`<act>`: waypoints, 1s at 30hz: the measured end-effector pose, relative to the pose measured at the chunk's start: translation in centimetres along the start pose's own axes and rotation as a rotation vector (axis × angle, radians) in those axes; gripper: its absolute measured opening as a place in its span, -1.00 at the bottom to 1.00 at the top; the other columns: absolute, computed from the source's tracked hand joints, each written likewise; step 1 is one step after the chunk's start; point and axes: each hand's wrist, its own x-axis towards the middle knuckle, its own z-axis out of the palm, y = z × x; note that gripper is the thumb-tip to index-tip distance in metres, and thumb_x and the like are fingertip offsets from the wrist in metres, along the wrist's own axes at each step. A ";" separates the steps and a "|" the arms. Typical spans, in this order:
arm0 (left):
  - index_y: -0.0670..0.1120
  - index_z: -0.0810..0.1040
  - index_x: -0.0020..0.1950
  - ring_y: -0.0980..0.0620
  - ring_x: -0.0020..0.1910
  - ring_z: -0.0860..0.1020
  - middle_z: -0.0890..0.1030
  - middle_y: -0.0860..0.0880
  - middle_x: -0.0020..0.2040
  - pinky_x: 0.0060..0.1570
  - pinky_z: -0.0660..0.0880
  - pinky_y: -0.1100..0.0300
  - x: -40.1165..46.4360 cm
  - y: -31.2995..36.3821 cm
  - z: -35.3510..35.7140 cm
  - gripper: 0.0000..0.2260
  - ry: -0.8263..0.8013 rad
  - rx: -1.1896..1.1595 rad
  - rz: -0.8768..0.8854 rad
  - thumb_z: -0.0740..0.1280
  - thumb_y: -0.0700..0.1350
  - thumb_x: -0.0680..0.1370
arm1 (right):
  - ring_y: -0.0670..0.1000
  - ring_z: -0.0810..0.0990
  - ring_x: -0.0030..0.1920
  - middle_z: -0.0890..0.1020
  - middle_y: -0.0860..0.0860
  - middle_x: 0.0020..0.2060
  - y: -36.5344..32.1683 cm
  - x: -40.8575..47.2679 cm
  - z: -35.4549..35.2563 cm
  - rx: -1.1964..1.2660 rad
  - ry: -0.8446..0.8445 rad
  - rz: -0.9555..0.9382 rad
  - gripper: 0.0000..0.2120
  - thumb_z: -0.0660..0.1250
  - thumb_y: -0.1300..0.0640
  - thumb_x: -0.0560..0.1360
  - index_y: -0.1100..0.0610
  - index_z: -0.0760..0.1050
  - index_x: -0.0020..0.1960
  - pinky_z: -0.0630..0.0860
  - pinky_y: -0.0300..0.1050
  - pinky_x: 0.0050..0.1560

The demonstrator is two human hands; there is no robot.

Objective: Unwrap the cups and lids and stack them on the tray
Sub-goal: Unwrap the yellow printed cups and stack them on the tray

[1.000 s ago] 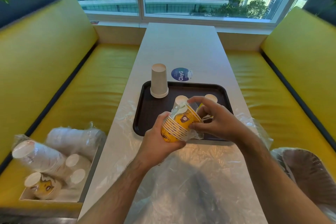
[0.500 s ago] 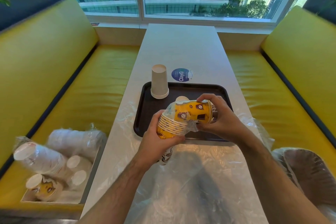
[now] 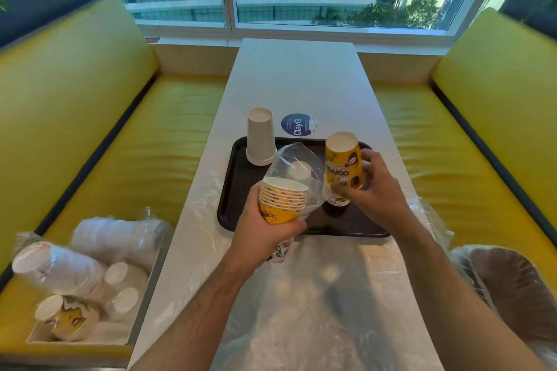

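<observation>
- Left hand (image 3: 265, 229) grips the yellow stack (image 3: 281, 203) of nested cups, mouths up, fingers curled round its lower half, thumb across the front.
- The wrap (image 3: 297, 172), clear plastic, is peeled open and billows up just beyond that hand, between the two hands, with part of it hanging under the stack.
- Right hand (image 3: 372, 187) holds a single yellow cup (image 3: 343, 161) upside down, fingers curled round its wall, base up and tilted a little.
- That cup hangs over the tray (image 3: 238, 190), above a short pile (image 3: 339, 200) of printed cups just beneath the right hand; whether it touches the pile, I can't tell.
- The tray, dark brown, sits on the bench (image 3: 295, 78) beyond both hands, its near edge under the wrists.
- White stack (image 3: 261, 137), upside down, stands in the tray's corner well past the left hand.
- Another white cup bottom (image 3: 300, 170) shows through the wrap, between the hands, on the tray.
- A round blue sticker (image 3: 297, 125) lies on the bench just beyond the tray.
- Loose plastic sheet (image 3: 316, 295) covers the bench under both forearms.
- Out to the left of the left arm, a box (image 3: 90, 280) on the yellow seat (image 3: 135, 144) holds wrapped cups and lids.
- To the right of the right arm, a bagged brown bundle (image 3: 512, 286) lies on the other seat.
</observation>
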 end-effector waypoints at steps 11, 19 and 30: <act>0.22 0.28 0.48 0.18 0.18 0.58 0.57 0.16 0.24 0.13 0.56 0.24 0.8 -1.1 -0.3 -0.15 0.008 -0.007 -0.006 0.65 -0.17 0.34 | 0.12 0.47 0.31 0.52 -0.09 0.22 6.7 5.6 1.0 -0.046 0.106 0.166 -0.35 0.58 -0.18 0.35 -0.29 0.33 0.32 0.48 0.31 0.29; 0.24 0.32 0.44 0.23 0.14 0.60 0.60 0.19 0.19 0.05 0.57 0.31 1.2 -1.8 -0.6 -0.17 0.003 0.012 -0.003 0.66 -0.18 0.32 | 0.09 0.51 0.31 0.62 -0.13 0.21 9.5 4.9 2.6 -0.107 0.004 0.266 -0.28 0.55 -0.31 0.28 -0.21 0.37 0.35 0.43 0.34 0.34; 0.23 0.36 0.45 0.21 0.18 0.60 0.62 0.23 0.18 0.14 0.58 0.26 1.5 -1.7 -0.4 -0.18 -0.033 0.065 0.009 0.67 -0.16 0.32 | 0.20 0.25 0.46 0.32 0.02 0.48 6.9 4.0 2.2 -0.244 0.040 0.356 0.01 0.62 -0.19 0.27 -0.10 0.14 0.54 0.25 0.31 0.43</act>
